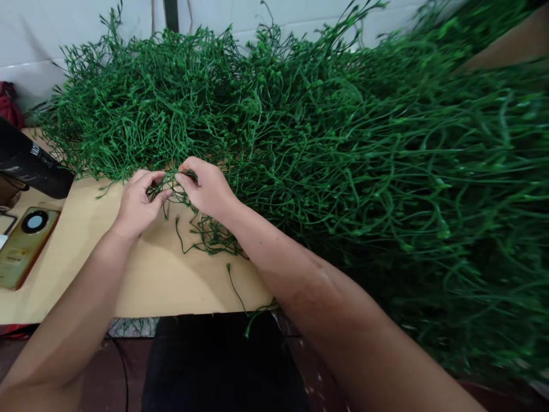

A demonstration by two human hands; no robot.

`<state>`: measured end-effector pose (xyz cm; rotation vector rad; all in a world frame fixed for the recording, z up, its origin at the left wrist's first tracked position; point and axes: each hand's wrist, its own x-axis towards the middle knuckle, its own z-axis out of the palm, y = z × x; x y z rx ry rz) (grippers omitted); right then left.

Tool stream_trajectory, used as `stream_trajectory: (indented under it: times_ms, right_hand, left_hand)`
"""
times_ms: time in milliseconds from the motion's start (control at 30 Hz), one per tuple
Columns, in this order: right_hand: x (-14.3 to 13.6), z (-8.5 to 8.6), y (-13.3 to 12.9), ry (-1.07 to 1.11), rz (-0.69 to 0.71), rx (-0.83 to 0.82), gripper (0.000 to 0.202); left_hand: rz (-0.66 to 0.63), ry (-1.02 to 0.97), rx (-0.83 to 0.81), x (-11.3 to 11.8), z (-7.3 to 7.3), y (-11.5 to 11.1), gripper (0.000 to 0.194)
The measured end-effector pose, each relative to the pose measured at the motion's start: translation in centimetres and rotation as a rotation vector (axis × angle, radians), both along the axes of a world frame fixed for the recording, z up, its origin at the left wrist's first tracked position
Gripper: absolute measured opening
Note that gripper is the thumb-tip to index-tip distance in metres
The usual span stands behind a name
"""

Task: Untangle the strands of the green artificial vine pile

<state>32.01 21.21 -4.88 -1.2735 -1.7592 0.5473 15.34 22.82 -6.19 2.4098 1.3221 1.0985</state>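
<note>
Thin green plastic-looking plant stems with small bud-like tips make up a large tangled pile [171, 109] over the back and right of the table. At the pile's front edge, my left hand [139, 203] has its thumb and fingers curved around a few green stems [168, 186]. Close beside it, my right hand [208, 186] pinches the same small bunch between thumb and forefinger. A smaller clump of loose stems [214, 236] lies on the tabletop below my right wrist. One more stem [234, 283] lies near the front edge, by a piece [253, 323] that hangs over it.
To the left a black cylindrical bottle [36, 157] lies tilted, with a phone [28, 246] in a yellowish case nearer me. The pale tabletop [171, 286] ends just above my lap. Another person's arm [510, 46] reaches over the pile at upper right. A white wall [43, 34] stands behind.
</note>
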Motion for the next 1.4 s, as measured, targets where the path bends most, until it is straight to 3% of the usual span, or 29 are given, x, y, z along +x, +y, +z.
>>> stream_trajectory:
  times_ms: [133,267,433,567,867,1000,1133,1267,1400]
  right_hand:
    - [0.0,0.1,0.0,0.117,0.040,0.008,0.009]
    - [0.0,-0.2,0.0,0.172,0.111,0.022,0.015]
    - [0.0,-1.0,0.4,0.246,0.109,0.038,0.025]
    - [0.1,-1.4,0.8,0.340,0.122,0.021,0.022]
    - [0.1,-2.2,1.9,0.580,0.217,-0.194,0.028]
    - [0.2,-2.1,1.7,0.510,0.218,-0.147,0.038]
    - [0.1,-1.9,1.0,0.354,0.222,-0.106,0.042]
    - [-0.2,-1.9,0.6,0.163,0.253,-0.064,0.031]
    - [-0.2,-2.1,0.7,0.060,0.192,-0.023,0.019]
  left_hand:
    - [-0.036,-0.032,0.018,-0.3,0.3,-0.2,0.035]
    - [0.016,-0.095,0.037,-0.7,0.6,-0.2,0.038]
    - [0.093,-0.112,0.075,-1.4,0.1,0.3,0.035]
    - [0.043,-0.066,0.037,-1.6,-0.3,0.4,0.037]
    - [-0.044,0.004,-0.009,-1.7,-0.9,0.5,0.029]
    - [0.055,0.005,-0.013,-1.7,-1.2,0.7,0.014]
    - [0.096,0.001,-0.016,-1.7,-1.4,0.8,0.013]
    - [0.103,0.017,-0.016,-1.7,-1.4,0.8,0.011]
    - [0.117,0.024,-0.022,-1.6,-1.5,0.7,0.011]
